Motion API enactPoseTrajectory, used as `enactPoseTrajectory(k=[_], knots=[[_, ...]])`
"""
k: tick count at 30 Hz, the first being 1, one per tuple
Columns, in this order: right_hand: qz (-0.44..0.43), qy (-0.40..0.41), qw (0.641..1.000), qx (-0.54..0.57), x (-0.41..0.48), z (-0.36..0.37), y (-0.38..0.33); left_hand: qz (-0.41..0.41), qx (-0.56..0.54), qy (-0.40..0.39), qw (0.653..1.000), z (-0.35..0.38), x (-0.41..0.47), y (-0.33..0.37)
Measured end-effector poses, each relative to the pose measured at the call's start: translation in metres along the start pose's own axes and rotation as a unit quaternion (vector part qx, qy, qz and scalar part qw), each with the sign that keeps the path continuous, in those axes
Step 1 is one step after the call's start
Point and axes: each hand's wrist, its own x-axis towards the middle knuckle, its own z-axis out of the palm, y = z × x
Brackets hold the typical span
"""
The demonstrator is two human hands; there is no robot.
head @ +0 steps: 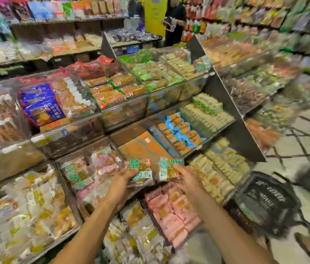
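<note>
I stand at a shop's tiered snack display. My left hand (125, 178) holds a small clear snack packet with a green and white label (140, 171). My right hand (187, 177) holds a second packet of the same kind (167, 170) beside it. Both packets hang just in front of an almost bare clear bin with an orange sheet on its floor (146, 147). To the left of my hands is a bin of similar green and pink packets (91, 172). The view is blurred by motion.
Clear acrylic bins of wrapped biscuits and cakes fill the tiers; pink packets (173, 212) lie below my hands. A black shopping basket (266, 204) stands on the floor at the right. A person in dark clothes (175, 21) stands in the aisle at the back.
</note>
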Motion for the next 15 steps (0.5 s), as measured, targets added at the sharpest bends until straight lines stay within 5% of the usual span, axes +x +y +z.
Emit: enactPoseTrajectory(k=[4, 15], knots=[[-0.003, 0.038, 0.998, 0.055, 0.006, -0.066, 0.008, -0.018, 0.027, -0.087, 0.996, 0.043, 0.016, -0.021], [-0.033, 0.130, 0.984, 0.120, -0.027, -0.245, -0.025, -0.074, 0.115, -0.169, 0.976, 0.237, 0.013, -0.062]])
